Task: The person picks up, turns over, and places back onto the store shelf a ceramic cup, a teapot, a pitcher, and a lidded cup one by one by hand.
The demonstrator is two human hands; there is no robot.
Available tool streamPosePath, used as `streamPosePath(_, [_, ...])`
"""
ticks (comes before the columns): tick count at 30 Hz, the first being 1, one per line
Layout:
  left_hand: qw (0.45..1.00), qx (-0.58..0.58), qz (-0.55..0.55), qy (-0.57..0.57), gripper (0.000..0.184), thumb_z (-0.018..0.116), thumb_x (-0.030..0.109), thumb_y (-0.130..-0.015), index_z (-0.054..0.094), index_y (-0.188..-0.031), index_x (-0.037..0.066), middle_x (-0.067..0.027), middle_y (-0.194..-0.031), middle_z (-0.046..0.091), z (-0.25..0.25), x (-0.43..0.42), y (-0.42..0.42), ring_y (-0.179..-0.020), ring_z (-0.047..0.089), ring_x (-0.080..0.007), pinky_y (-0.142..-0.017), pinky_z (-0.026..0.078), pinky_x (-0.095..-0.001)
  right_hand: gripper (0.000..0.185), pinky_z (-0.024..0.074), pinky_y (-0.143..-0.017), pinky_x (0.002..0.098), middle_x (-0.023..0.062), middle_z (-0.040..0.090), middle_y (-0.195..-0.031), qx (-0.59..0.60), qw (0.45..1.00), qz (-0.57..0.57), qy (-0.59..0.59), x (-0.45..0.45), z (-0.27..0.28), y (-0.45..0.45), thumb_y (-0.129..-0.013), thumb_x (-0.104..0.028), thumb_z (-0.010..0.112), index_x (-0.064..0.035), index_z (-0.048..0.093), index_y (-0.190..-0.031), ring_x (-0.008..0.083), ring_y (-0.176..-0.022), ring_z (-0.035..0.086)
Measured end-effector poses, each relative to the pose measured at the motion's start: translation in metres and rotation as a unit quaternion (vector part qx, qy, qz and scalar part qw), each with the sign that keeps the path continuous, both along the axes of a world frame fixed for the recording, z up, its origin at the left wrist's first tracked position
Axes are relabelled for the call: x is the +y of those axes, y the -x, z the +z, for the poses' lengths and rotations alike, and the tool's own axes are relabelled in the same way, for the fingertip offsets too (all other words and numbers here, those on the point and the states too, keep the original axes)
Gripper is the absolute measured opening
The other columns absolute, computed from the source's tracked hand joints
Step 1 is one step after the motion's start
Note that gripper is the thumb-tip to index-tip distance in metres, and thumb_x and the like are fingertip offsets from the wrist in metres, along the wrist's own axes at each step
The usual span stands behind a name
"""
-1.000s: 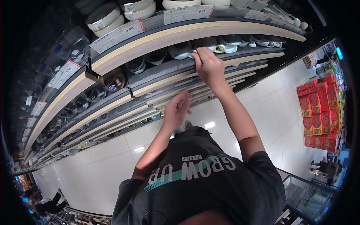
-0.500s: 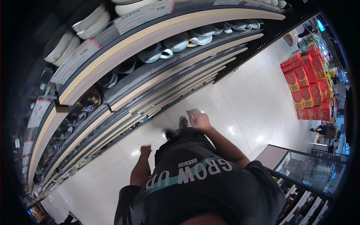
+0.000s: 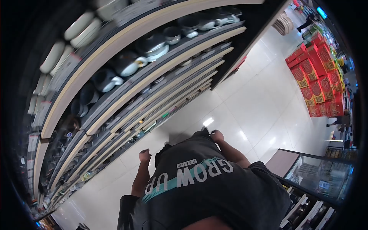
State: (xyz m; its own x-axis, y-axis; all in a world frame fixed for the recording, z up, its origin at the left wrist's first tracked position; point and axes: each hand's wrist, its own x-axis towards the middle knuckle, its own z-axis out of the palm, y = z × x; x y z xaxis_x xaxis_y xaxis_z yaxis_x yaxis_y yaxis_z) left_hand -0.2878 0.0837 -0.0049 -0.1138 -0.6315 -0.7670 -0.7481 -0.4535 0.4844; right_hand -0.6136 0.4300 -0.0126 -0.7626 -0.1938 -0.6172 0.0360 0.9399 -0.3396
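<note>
My left hand (image 3: 145, 155) hangs beside my body, over the pale floor, with its fingers curled in and nothing visible in them. On the other side, my right hand (image 3: 217, 136) is down near my hip, its fingers also curled and no object showing. Neither hand touches the shelves. Nearest to the left hand is a long shelf unit (image 3: 161, 61) with several tiers. Dark and white mugs (image 3: 126, 65) stand in a row on one tier, and stacked white bowls (image 3: 85, 32) sit on the tier above.
Pale tiled floor (image 3: 249, 99) runs ahead of me. A stack of red boxes (image 3: 316, 82) stands to the right. Closer on the right is a glass-sided display case (image 3: 316, 172), with a rack (image 3: 304, 211) below it. A person (image 3: 306, 23) is far ahead.
The shelf unit and its mugs have shifted left and down in view, and its far end shows more. My right hand has swung back toward my hip, and its fingers are now curled.
</note>
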Motion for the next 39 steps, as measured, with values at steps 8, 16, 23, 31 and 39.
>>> streamPosePath(8, [0.976,0.088,-0.168,0.110,0.030,0.065,0.028,-0.084,0.071,-0.100,0.003,-0.0109,-0.068,0.068,0.008,0.101,0.238,-0.060,0.066,-0.0172,-0.060,0.050,-0.0313,0.035,0.0517,-0.088,0.0409,0.0202,0.069,-0.101,0.007,0.988,-0.053,0.144,0.057,0.024,0.138,-0.084,-0.032,0.058,-0.0075,0.070,-0.106,0.0350,-0.098,0.066])
streamPosePath(16, [0.947,0.179,-0.215,0.157,0.024,0.067,0.025,-0.087,0.071,-0.100,0.006,-0.0083,-0.066,0.067,0.031,0.164,0.321,-0.056,0.062,-0.0143,-0.055,0.047,-0.0309,0.027,0.0553,-0.054,0.0334,0.0140,0.068,-0.069,-0.057,0.998,-0.024,-0.003,0.248,-0.059,0.148,-0.082,-0.020,0.054,0.0017,0.069,-0.080,0.0230,-0.057,0.070])
streamPosePath(23, [0.996,-0.013,-0.068,0.059,0.024,0.064,0.025,-0.083,0.070,-0.090,0.003,-0.0071,-0.060,0.061,0.002,0.135,0.251,-0.047,0.055,-0.0149,-0.044,0.043,-0.0317,0.023,0.0554,-0.048,0.0309,0.0118,0.068,-0.074,-0.205,0.952,-0.228,-0.005,0.272,-0.030,0.123,-0.084,-0.015,0.053,0.0027,0.068,-0.086,0.0221,-0.054,0.067])
streamPosePath(31, [0.995,-0.040,-0.095,-0.006,0.024,0.062,0.027,-0.082,0.069,-0.085,0.004,-0.0072,-0.059,0.060,-0.010,0.123,0.299,-0.045,0.054,-0.0156,-0.042,0.042,-0.0319,0.037,0.0547,-0.050,0.0329,0.0133,0.070,-0.084,-0.158,0.954,-0.220,0.127,0.188,-0.001,0.179,-0.087,-0.025,0.055,0.0032,0.065,-0.109,0.0219,-0.059,0.068])
streamPosePath(39, [0.942,0.149,-0.289,0.087,0.030,0.063,0.027,-0.086,0.070,-0.099,0.001,-0.0072,-0.068,0.066,-0.017,0.094,0.482,-0.056,0.061,-0.0159,-0.054,0.047,-0.0313,0.033,0.0555,-0.072,0.0368,0.0147,0.071,-0.082,-0.099,0.958,-0.243,0.117,0.153,0.012,0.251,-0.085,-0.028,0.054,-0.0032,0.072,-0.096,0.0261,-0.071,0.071])
